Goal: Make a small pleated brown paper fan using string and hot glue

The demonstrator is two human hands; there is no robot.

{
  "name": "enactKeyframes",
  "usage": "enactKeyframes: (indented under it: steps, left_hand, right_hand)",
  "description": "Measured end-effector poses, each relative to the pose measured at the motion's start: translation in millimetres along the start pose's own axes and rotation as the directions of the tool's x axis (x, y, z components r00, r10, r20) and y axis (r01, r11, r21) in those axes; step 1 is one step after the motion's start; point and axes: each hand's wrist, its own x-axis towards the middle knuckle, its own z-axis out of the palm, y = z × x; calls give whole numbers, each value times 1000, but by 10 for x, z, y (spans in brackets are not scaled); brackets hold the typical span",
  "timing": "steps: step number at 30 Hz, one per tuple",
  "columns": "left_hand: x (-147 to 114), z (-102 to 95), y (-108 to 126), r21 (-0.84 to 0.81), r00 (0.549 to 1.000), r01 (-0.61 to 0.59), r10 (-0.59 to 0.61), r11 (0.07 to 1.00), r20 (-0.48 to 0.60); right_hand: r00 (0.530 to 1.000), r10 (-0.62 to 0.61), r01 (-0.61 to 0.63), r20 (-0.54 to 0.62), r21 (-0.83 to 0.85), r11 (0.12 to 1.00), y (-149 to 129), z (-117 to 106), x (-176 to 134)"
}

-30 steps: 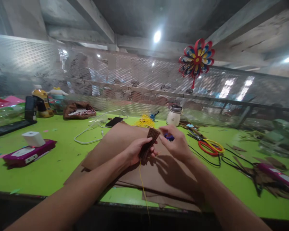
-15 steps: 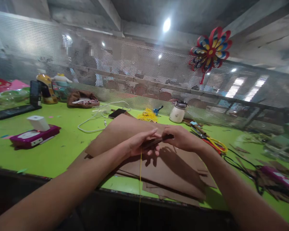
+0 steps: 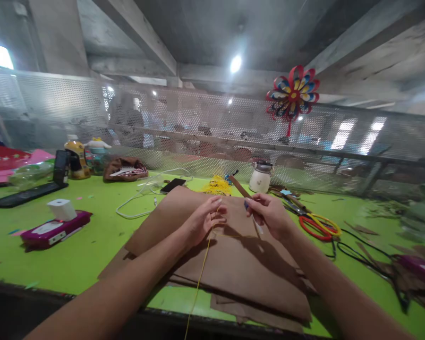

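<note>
Swapping over: the brown bundle now juts up from the right hand, pinched in its fingers above the brown paper, where a second ago the left hand cradled it. That frees the left to tend the yellow thread, which drops from its loosely curled fingers past the near edge of the green table. Whether those fingers actually grip the thread, the blur won't quite tell.

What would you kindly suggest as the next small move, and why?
Perhaps bring the narrow brown paper strip toward the left hand, since the right hand holds it apart while the thin yellow thread trails down from the left.
</note>
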Motion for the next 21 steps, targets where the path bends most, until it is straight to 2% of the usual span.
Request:
enactKeyframes:
  steps: [4, 8, 11, 14, 16, 19, 21]
  left_hand:
    - [15, -30, 3, 91, 990, -93, 101, 992, -95]
    - [21, -50, 52, 91, 958, -165, 182, 982, -221]
    - [22, -35, 55, 50, 957, -180, 186, 982, -222]
    - [24, -8, 54, 63, 954, -210, 219, 976, -203]
    - [25, -5, 83, 114, 920, -260, 282, 959, -273]
    - [22, -30, 186, 211, 795, -368, 424, 906, -434]
    - [10, -37, 259, 254, 733, -422, 492, 870, -469]
  right_hand:
    - [998, 66, -62, -11, 222, 973, -157, 127, -94]
    - [981, 86, -137, 176, 306, 942, -457, 285, -333]
    - [950, 87, -184, 299, 313, 932, -666, 377, -514]
    - [944, 77, -192, 321, 342, 920, -735, 439, -576]
    - [953, 64, -177, 296, 373, 911, -686, 471, -548]
    - [972, 66, -152, 226, 388, 909, -525, 524, -471]
    - [981, 80, -140, 179, 355, 924, -410, 572, -429]
